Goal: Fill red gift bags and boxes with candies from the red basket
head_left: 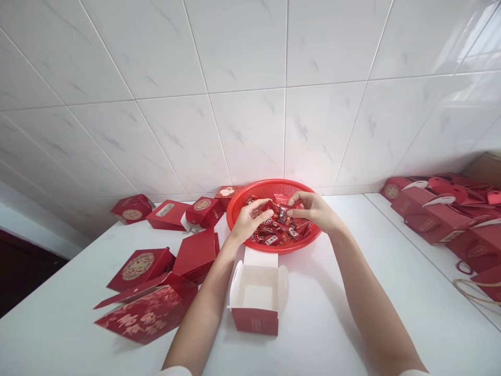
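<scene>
Both my hands are over a red plastic basket (235, 201) filled with small wrapped candies (284, 230). My left hand (250, 216) is over its left side, thumb and fingers curled round a red-wrapped candy. From the right, my right hand (313, 210) reaches in with thumb and index finger closing on a candy among the others; the exact grip is partly hidden. In front of the basket, between my forearms, stands an open gift box (255, 321), red outside and white inside, its flaps spread. Its white inside floor shows bare.
Several red gift boxes (139, 269) lie on the white table (313, 334) at the left, some near the wall. At the right are many red boxes (434, 216) packed together, with a cord loop (464, 284) at their front. A tiled wall (250, 136) borders the table's back.
</scene>
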`<state>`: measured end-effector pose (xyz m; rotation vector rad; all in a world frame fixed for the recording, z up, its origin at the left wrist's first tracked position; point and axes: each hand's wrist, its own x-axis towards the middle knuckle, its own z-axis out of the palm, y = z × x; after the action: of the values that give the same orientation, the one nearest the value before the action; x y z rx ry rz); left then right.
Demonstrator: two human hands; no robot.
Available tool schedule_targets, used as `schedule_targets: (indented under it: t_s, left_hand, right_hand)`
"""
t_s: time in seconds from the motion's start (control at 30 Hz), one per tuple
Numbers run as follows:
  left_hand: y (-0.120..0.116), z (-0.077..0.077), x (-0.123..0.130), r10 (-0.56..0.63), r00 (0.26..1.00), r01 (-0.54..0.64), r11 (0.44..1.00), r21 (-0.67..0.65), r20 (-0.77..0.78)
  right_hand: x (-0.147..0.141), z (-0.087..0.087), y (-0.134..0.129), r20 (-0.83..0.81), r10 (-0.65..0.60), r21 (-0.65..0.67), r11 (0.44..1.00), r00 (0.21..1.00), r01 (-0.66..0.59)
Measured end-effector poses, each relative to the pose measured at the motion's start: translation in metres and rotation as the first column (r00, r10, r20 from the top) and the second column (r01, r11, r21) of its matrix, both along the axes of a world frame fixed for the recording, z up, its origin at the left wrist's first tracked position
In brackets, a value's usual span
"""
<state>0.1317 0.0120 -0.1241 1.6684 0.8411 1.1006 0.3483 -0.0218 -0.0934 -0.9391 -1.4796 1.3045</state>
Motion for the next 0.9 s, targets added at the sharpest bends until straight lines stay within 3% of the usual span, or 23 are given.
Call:
schedule_targets:
  t_s: [0.17,0.43,0.7,0.9]
  left_hand:
    - [-0.007,0.002,0.005,-0.120,0.992,0.118,0.992,-0.035,-0.042]
    - [-0.019,0.018,0.003,-0.142,0.990,0.142,0.990,0.020,-0.004]
    - [-0.034,0.038,-0.009,-0.174,0.983,0.179,0.980,0.083,-0.064]
    - [-0.050,0.056,-0.024,-0.158,0.967,0.178,0.980,0.088,-0.198]
  right_hand:
    - [-0.001,0.001,-0.001,0.011,-0.028,0.033,0.999,1.000,0.027]
    - [-0.001,0.012,-0.010,0.036,-0.047,0.086,0.995,0.998,0.044]
    - [-0.003,0.028,-0.027,-0.031,0.129,0.087,0.988,0.991,-0.126]
    - [-0.010,0.033,-0.040,-0.027,0.119,0.158,0.981,0.992,-0.114]
